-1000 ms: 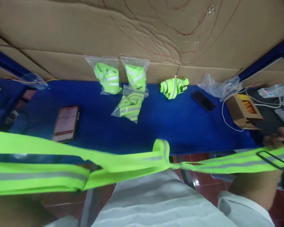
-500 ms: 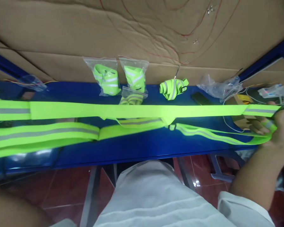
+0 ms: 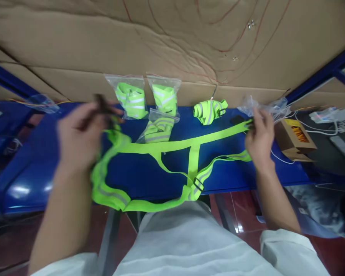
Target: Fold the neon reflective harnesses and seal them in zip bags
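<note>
A neon-green reflective harness [image 3: 166, 146] with grey stripes hangs slack between my two hands, above the blue table. My left hand [image 3: 82, 132], smeared by motion, grips its left end, where a dark piece, perhaps a buckle, sticks out. At the other end, my right hand [image 3: 260, 138] has its fingers closed on the strap, with a bit of black showing by the fingertips. A black slider buckle [image 3: 198, 184] sits on the lower strap near the table's front edge. The lower straps sag in loops towards my lap.
Behind the harness lie clear zip bags [image 3: 131, 99] of folded green straps and a rolled green harness [image 3: 209, 111]. A cardboard box [image 3: 294, 140], white cables and crumpled plastic [image 3: 251, 105] are at the right. Cardboard [image 3: 89, 42] lines the back of the blue table [image 3: 149, 174].
My hands have come closer together, and my left hand has entered the view. The harness, stretched taut and wide before, now sags in loops.
</note>
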Demonstrator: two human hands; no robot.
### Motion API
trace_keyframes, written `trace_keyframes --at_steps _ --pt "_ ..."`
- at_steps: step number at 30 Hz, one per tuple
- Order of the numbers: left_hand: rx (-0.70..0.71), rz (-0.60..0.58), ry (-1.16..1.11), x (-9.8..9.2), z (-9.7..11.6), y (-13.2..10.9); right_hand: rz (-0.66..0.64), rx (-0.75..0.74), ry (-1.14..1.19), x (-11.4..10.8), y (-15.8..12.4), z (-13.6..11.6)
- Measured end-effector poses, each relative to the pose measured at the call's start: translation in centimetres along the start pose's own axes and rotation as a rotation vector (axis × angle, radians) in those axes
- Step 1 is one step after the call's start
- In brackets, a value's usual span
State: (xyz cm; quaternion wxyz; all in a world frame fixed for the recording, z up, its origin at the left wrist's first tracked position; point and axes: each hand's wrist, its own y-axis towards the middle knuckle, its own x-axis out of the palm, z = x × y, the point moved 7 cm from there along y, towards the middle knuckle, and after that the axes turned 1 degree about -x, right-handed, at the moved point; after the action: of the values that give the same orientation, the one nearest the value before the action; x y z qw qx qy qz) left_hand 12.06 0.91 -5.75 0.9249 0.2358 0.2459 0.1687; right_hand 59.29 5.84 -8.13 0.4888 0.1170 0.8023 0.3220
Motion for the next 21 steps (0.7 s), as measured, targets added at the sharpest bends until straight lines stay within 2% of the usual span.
trace_keyframes --at_steps 1,3,4,6,7,10,17,21 --pt "0.064 -0.064 -0.001 2.3 0.8 -0.3 -0.051 -0.065 0.001 1.6 0.4 -2.3" --pt "0.183 -0.32 0.198 8.0 2.4 -1.5 -0.134 -0.176 -0.005 4.4 0.6 -6.5" --pt "0.235 -0.39 0.264 10.3 3.2 -2.1 -0.171 -0.218 -0.009 5.6 0.5 -8.3" --pt "0.299 -0.5 0.345 13.9 4.1 -3.2 -0.265 -0.281 -0.006 7.6 -0.1 -11.1" --pt "0.309 -0.533 0.371 15.0 4.2 -3.7 -0.307 -0.292 0.006 8.4 -0.5 -12.0" --pt "0.308 -0.559 0.396 16.1 3.8 -4.4 -0.362 -0.284 0.042 9.5 -1.5 -13.0" --pt "0.341 -0.605 0.388 16.0 3.7 -4.7 -0.243 -0.329 -0.086 9.6 -2.3 -12.7" --pt "0.357 -0.601 0.46 16.4 4.4 -4.8 -0.256 -0.291 -0.148 9.8 -2.6 -13.2"
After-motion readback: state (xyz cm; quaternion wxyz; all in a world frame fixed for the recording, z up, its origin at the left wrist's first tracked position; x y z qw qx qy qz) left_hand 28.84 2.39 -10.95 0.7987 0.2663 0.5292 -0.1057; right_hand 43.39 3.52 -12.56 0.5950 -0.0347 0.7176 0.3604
